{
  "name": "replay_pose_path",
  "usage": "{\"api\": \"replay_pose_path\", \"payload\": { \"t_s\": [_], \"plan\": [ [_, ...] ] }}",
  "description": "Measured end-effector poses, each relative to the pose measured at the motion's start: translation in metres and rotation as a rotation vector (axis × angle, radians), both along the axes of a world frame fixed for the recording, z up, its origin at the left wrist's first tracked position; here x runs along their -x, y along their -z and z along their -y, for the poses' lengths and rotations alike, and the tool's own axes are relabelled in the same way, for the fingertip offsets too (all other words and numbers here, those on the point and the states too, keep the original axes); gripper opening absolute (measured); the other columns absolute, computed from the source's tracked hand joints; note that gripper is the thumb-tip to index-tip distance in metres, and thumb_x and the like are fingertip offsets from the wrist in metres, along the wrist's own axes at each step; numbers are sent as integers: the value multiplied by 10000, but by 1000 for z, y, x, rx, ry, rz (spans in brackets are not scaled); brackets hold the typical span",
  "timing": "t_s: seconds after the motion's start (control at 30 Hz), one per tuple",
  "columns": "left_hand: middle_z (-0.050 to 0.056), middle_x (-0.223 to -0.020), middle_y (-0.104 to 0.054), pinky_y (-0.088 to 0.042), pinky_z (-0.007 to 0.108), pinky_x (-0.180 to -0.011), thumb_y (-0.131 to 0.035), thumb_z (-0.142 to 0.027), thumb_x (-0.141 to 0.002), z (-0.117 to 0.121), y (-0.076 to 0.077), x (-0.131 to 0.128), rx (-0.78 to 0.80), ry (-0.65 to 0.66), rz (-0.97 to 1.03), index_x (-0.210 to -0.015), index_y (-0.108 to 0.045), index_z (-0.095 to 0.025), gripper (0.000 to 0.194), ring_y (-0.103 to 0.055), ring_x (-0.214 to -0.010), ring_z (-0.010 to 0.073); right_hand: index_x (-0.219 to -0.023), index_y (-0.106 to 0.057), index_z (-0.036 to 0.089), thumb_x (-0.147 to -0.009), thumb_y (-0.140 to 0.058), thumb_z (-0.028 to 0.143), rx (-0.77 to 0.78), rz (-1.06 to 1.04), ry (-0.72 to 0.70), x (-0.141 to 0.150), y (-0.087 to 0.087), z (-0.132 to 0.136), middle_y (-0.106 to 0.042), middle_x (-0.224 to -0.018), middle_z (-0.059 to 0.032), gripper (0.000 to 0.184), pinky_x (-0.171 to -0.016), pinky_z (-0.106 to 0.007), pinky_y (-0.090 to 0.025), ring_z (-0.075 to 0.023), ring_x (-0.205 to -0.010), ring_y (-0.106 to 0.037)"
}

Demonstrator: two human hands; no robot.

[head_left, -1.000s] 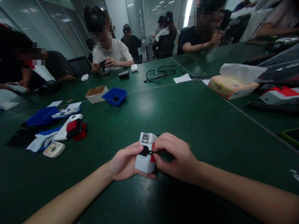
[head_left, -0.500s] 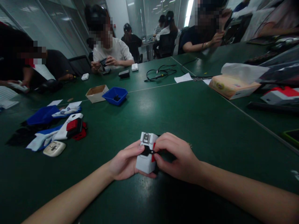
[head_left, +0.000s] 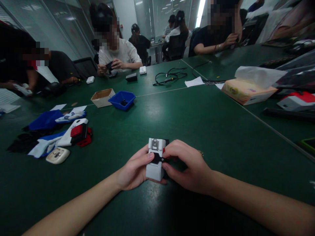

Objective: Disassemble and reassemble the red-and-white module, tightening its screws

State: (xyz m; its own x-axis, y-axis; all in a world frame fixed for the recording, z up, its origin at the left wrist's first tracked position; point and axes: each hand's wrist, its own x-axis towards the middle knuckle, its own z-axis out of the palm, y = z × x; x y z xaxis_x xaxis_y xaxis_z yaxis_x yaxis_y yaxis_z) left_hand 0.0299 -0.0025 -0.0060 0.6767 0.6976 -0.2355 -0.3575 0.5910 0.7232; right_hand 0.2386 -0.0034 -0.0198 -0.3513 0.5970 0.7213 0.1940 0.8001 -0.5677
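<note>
Just below the middle of the view, my left hand [head_left: 135,168] is closed around a white boxy device [head_left: 154,172], its thumb pressed on a black flat piece [head_left: 156,158] lying across the top. A metal shoe-like bracket [head_left: 155,144] sits at the device's far end, and a bit of red shows on its right side. The black piece narrows to a tip with a small round hole or screw at the right edge. My right hand [head_left: 185,167] closes thumb and forefinger on that tip; its other fingers are curled, and the device's right side is partly hidden behind them.
To the left lie gloves [head_left: 71,116], a red, white and black device [head_left: 78,131] and a cream case [head_left: 58,155]. Farther off are a blue bin [head_left: 122,104], a cardboard box [head_left: 102,99], cables [head_left: 169,77] and a tissue box [head_left: 248,91]. Several people sit around the green table.
The white device has turned slightly in my left hand, so less of its red side shows. My right fingertips have shifted a little at the black piece's tip.
</note>
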Motion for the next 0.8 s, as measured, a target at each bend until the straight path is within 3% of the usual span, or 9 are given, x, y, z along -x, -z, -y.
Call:
{"api": "replay_pose_path", "payload": {
  "t_s": [0.17, 0.33, 0.5, 0.8],
  "plan": [
    [92, -1212, -667, -624, 315, -723, -767, -351, -888, 7, 3, -6, -117, -124, -89, -1268, -585, -232, 437, -710, -920, 219, -1040, -580, 221, -930, -591, 109, 13, 10, -19, 0, 0, 1, -681, -915, -51, 157, -675, -286, -519, -175, -808, -632],
    [72, -1164, -693, -581, 257, -728, -862, -340, -803, 10, 7, -8, -239, -194, -194, -1257, -588, -234, 541, -712, -905, 203, -996, -564, 215, -894, -598, 99, 9, 20, -51, 0, -1, 2, -647, -845, -35, 158, -656, -288, -491, -163, -730, -588],
    [75, -1179, -696, -540, 271, -811, -861, -374, -795, 13, 8, -8, -282, -275, -277, -1286, -599, -227, 576, -672, -1039, 243, -984, -560, 220, -893, -577, 99, 7, 28, -42, 0, -2, 2, -635, -828, -27, 152, -647, -289, -486, -163, -721, -577],
    [65, -1177, -704, -502, 301, -921, -841, -369, -819, 15, 10, -11, -345, -329, -299, -1283, -598, -232, 541, -653, -1065, 238, -986, -557, 221, -901, -568, 93, 21, 51, -37, 2, -2, 1, -633, -820, -27, 154, -631, -281, -484, -162, -715, -570]
  ]
}}
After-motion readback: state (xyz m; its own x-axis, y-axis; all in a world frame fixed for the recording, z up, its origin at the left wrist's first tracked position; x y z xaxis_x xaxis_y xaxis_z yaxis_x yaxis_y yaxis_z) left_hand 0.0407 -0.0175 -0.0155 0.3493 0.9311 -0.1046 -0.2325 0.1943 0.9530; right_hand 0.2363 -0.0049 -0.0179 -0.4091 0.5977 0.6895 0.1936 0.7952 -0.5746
